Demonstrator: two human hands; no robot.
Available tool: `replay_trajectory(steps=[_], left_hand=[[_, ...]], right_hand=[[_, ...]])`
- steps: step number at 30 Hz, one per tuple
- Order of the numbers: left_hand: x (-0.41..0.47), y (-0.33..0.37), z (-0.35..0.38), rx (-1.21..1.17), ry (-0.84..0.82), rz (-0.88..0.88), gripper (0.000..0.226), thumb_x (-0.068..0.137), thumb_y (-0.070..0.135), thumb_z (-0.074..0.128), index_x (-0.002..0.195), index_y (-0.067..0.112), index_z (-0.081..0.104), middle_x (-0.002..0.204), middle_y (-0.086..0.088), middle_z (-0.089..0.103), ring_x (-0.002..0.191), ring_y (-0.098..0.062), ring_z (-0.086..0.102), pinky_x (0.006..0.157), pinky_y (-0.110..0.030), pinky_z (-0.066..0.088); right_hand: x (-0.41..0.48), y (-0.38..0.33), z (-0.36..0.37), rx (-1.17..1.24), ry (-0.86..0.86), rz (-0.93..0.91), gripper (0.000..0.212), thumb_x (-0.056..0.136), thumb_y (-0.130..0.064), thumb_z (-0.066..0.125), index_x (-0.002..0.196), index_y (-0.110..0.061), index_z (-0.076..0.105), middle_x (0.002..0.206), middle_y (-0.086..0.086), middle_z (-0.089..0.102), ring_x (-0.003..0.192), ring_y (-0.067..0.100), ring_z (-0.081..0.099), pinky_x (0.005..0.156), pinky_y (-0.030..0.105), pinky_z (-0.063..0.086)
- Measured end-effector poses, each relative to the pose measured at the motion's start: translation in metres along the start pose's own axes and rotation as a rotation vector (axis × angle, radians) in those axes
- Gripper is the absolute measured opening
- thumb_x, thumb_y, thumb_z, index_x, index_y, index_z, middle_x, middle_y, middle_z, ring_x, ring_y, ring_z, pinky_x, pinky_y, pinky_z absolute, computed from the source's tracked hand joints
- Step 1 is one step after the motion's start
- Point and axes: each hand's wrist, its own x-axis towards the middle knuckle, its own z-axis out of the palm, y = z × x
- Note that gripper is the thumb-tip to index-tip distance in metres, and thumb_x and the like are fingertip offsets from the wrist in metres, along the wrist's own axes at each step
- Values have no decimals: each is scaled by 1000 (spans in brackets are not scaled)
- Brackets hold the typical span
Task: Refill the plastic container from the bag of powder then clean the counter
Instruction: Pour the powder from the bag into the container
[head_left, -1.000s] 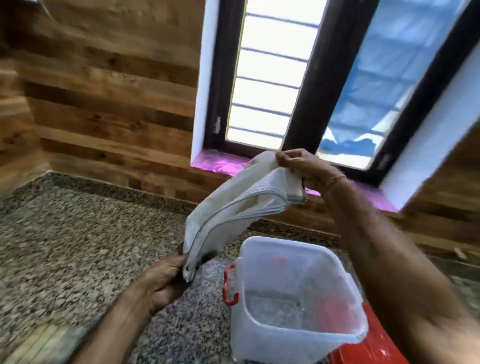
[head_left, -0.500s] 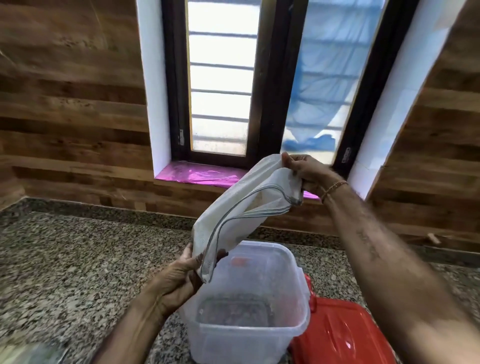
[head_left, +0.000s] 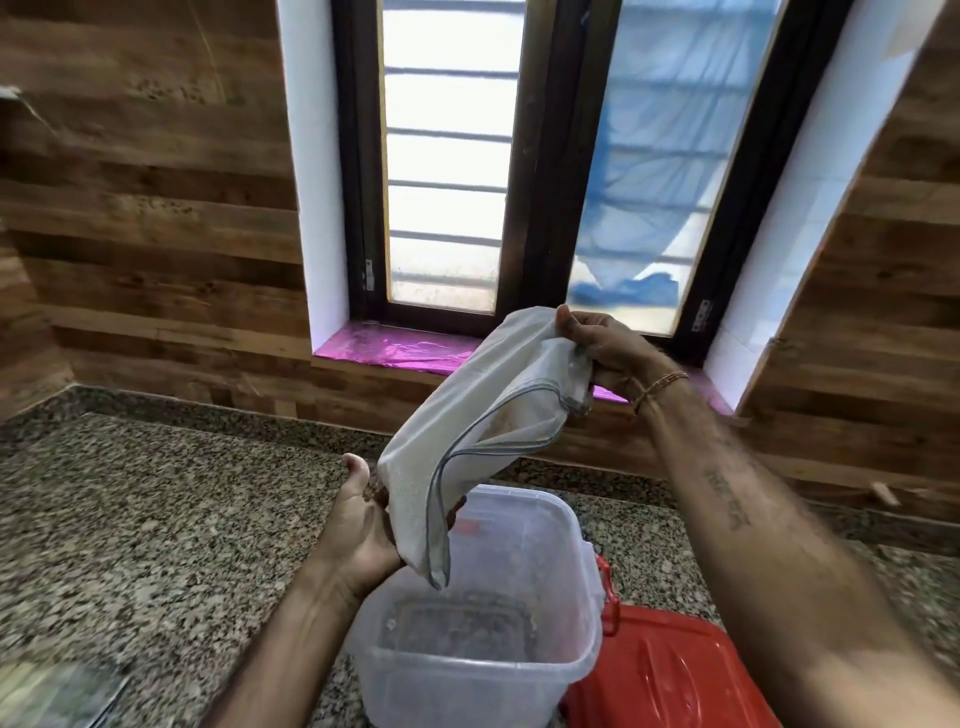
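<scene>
A person holds a white bag of powder (head_left: 483, 415) slanted above a clear plastic container (head_left: 467, 691) that stands open on a speckled granite counter (head_left: 156, 519) below a window (head_left: 441, 156). The right hand (head_left: 602, 345) is clamped on the bag's raised end, and the left hand (head_left: 363, 530) cups the lower end, fingers curled round it. The bag's bottom corner hangs over the container's mouth. A red lid (head_left: 670, 675) lies just beside the container.
</scene>
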Motion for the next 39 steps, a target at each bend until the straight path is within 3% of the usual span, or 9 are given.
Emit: replay_trajectory(steps=[4,13,17,20,26,31,33,35,39], left_hand=[[8,-1,6,-33,46,3,91,91,76,37,145,5,54,141,-32,55,113,-46,61,89,-53,54],[16,4,4,61,105,98,59,97,42,60,141,2,59,144,-22,57,122,-38,60,111,-55,42],[13,10,7,60,27,169,46,102,42,53,98,7,82,114,-18,74,92,-33,75,108,-57,43],[12,13,10,110,-11,190,51,104,39,44,88,11,84,91,-14,77,75,-30,75,102,-64,40],[20,18,0,138,30,170,36,97,29,60,124,8,70,109,-14,76,96,-28,75,87,-45,61],[21,27,-11,208,33,171,27,96,25,62,111,9,77,109,-15,77,92,-26,77,78,-42,64],[22,28,-16,255,53,170,26,95,20,61,113,7,75,107,-15,78,90,-25,77,74,-40,64],[23,27,-20,290,58,162,29,88,17,64,114,6,75,103,-13,78,86,-23,77,72,-38,64],[26,25,-24,381,77,200,37,83,6,66,119,5,73,102,-12,78,83,-21,77,68,-35,64]], right_hand=[[2,-2,0,3,-13,-17,50,64,-50,81,92,-8,74,90,10,74,80,20,71,74,32,63],[6,-4,-9,67,-47,-51,38,80,-42,71,94,-7,76,96,12,74,86,21,70,82,33,63],[2,-4,-14,104,-69,-65,38,82,-40,68,96,-5,74,97,11,73,85,20,71,78,32,63],[0,-1,-18,105,-86,-59,36,81,-40,67,89,-7,77,98,12,72,86,21,71,82,34,64],[-4,19,-19,218,-112,-61,35,84,-34,64,98,-2,70,94,11,73,82,20,71,80,35,63],[-17,47,-25,324,-124,-21,35,88,-28,60,109,-2,67,98,13,76,81,22,75,73,37,65],[-21,60,-29,360,-113,-1,32,93,-28,58,113,-4,67,102,13,76,86,24,75,82,44,64],[-24,73,-32,366,-108,31,25,93,-28,61,106,-10,71,104,13,76,90,26,73,91,50,58],[-32,95,-36,323,-35,36,18,83,-25,62,81,-17,78,87,5,77,75,17,74,70,35,64]])
